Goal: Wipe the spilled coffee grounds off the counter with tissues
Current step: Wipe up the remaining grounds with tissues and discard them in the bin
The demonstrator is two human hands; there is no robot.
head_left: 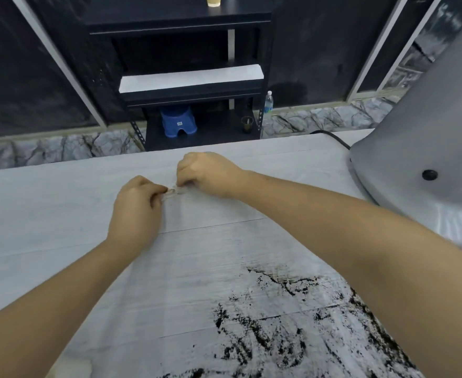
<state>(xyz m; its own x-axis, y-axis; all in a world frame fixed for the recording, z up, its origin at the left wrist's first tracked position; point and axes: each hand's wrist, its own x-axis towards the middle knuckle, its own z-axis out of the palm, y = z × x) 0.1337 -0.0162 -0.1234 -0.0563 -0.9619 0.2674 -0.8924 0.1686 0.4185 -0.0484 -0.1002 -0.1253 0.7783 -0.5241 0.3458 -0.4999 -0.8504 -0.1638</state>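
Observation:
Dark coffee grounds (273,323) lie smeared in streaks over the near right part of the pale grey counter (47,214). Further out, near the counter's far edge, my left hand (135,207) and my right hand (205,174) are both stretched forward with fingers curled. Between their fingertips they pinch a small, thin, see-through piece (175,191) that looks like plastic wrap or a tissue; it is too small to tell which. My right forearm passes over the right edge of the grounds.
A large grey appliance (426,148) with a black knob and a black cable stands at the right of the counter. Beyond the counter is a black shelf unit (180,85) holding a blue stool, a cup and a bottle. Something whitish (71,366) shows at the bottom left.

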